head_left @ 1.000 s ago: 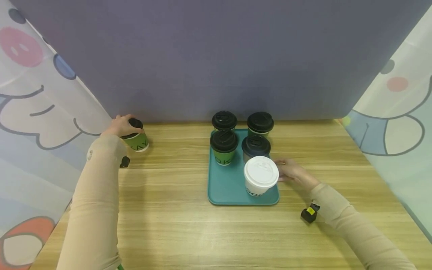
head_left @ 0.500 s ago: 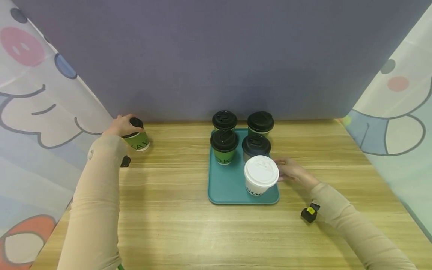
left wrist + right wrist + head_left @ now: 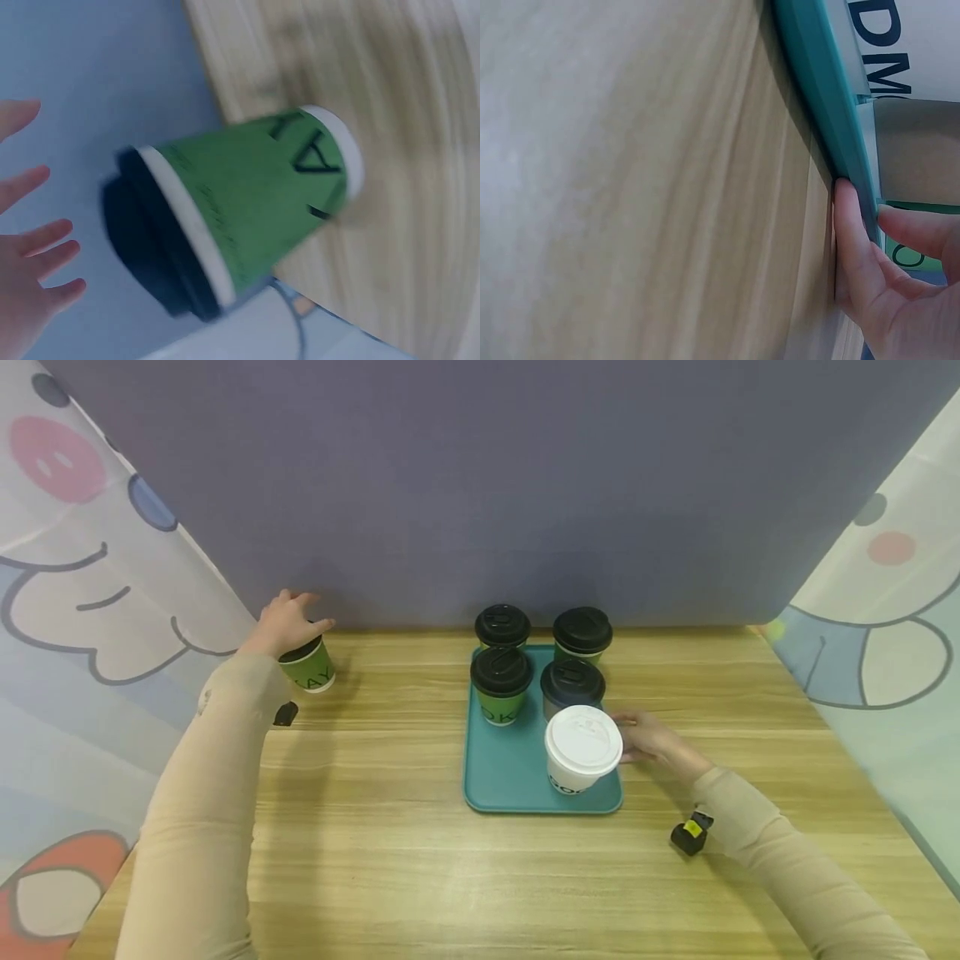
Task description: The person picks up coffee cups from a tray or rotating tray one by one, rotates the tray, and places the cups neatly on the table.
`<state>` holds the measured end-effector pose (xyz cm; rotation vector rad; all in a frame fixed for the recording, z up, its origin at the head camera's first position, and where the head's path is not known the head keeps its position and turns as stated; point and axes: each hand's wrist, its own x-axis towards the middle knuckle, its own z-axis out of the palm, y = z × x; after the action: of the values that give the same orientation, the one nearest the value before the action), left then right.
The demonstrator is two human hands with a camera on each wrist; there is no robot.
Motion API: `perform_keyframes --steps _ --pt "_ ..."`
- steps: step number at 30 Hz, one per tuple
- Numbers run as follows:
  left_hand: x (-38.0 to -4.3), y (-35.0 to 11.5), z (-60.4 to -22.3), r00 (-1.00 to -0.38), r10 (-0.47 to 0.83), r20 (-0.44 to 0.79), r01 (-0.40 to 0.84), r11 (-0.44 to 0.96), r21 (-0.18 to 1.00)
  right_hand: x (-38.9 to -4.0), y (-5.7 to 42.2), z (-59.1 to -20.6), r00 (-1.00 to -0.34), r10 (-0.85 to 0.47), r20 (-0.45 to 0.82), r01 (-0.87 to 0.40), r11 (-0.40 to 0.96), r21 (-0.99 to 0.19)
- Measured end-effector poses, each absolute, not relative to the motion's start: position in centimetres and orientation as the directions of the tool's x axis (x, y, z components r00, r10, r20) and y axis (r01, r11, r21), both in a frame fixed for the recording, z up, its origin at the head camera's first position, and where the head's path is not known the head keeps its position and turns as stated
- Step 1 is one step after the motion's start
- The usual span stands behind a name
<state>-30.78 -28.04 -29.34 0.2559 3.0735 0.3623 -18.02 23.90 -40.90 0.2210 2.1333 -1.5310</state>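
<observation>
In the head view my left hand (image 3: 287, 622), fingers spread, is just over the black lid of a green paper coffee cup (image 3: 310, 667) standing at the far left of the table. The left wrist view shows the fingertips apart from the lid of that coffee cup (image 3: 247, 195). My right hand (image 3: 900, 277) grips the right edge of the teal tray (image 3: 498, 777), thumb over the rim and fingers along its outer side. On the tray stand a white-lidded white cup (image 3: 581, 747), a black-lidded green cup (image 3: 498, 689) and several other black-lidded cups.
A grey wall (image 3: 480, 493) rises along the table's (image 3: 420, 877) far edge. Printed cartoon curtains (image 3: 885, 610) hang at both sides. The back cups stand close to the wall.
My left hand has let go of the green coffee cup and risen off its lid, fingers spreading. The right hand keeps its place at the tray.
</observation>
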Motion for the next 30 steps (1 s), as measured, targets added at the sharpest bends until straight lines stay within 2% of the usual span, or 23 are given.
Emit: perform_keyframes --steps 5,13,22,30 --pt "-30.3 -25.7 -28.4 -0.966 0.255 0.044 0.259 0.941 0.218 -18.0 24.0 -40.9 -0.858 -0.151 -0.491 0.414 0.361 -0.835" --pt "-29.2 -21.9 -27.7 -0.921 0.388 0.035 0.389 0.908 0.155 -18.0 24.1 -40.9 -0.86 -0.152 -0.486 0.409 0.362 -0.837" --pt "-27.5 -18.5 -27.2 -0.878 0.477 0.027 0.476 0.869 0.134 -18.1 24.1 -41.0 -0.859 -0.144 -0.491 0.415 0.364 -0.834" --pt "-25.0 -15.5 -26.8 -0.788 0.605 0.117 0.616 0.777 0.128 -18.1 24.1 -41.2 -0.86 -0.152 -0.487 0.41 0.361 -0.838"
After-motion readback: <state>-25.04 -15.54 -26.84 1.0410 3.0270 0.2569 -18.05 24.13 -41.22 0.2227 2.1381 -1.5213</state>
